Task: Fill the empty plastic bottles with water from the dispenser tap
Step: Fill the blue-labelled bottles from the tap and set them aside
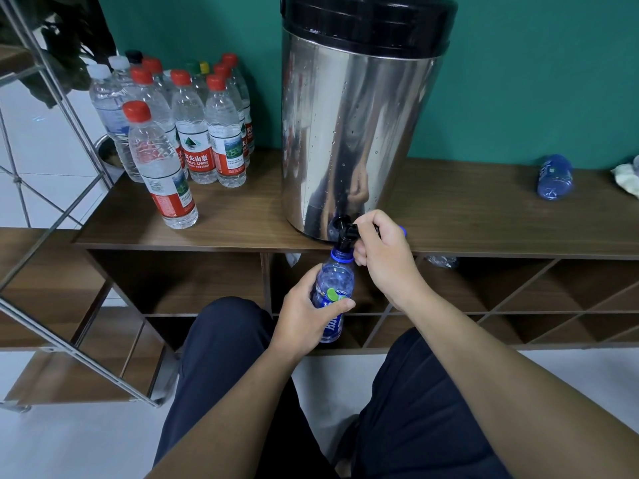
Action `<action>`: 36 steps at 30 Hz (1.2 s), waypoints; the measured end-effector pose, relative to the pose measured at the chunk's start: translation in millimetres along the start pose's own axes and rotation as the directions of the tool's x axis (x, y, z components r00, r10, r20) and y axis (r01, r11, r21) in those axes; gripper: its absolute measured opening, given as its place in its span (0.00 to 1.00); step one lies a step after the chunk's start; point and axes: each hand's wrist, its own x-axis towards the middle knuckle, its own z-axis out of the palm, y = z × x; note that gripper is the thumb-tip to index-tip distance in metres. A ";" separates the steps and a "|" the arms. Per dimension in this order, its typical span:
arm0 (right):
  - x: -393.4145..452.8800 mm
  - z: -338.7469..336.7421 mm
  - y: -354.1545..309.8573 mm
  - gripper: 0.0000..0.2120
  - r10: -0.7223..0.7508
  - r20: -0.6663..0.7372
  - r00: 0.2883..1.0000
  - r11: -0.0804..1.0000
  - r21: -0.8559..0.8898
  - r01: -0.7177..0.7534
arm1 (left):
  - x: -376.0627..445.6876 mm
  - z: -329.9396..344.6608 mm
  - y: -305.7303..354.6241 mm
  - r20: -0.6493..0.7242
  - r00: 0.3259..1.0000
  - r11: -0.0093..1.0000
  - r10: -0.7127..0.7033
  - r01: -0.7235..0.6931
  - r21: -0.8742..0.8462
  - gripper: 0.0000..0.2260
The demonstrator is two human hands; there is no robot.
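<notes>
Left hand (304,312): fingers wrap the blue bottle (333,288), mouth under the tap (345,236).
Right hand (383,254): fingers curl round the tap lever.

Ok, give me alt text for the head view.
A left hand holds a blue bottle under the black tap of a steel dispenser while the right hand grips the tap. Red-capped bottles stand on the shelf.

Uncapped blue bottle (333,292) upright under black tap (346,236)
</notes>
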 end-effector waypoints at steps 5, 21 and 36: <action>0.7 0.2 -0.3 0.12 -0.001 0.000 1.000 1.000 -0.003 0.001 | 0.1 0.5 0.1 0.001 1.000 1.000 0.004 -0.004 -0.008 0.30; -1.7 -0.6 -3.1 0.12 -0.001 0.022 1.000 1.000 0.003 0.001 | -3.0 1.0 5.4 0.011 1.000 0.999 0.002 -0.002 -0.037 0.31; -2.2 1.6 -4.9 0.11 0.008 0.003 1.000 0.999 0.051 -0.008 | -0.6 0.1 1.9 0.003 1.000 1.000 -0.020 0.020 -0.023 0.33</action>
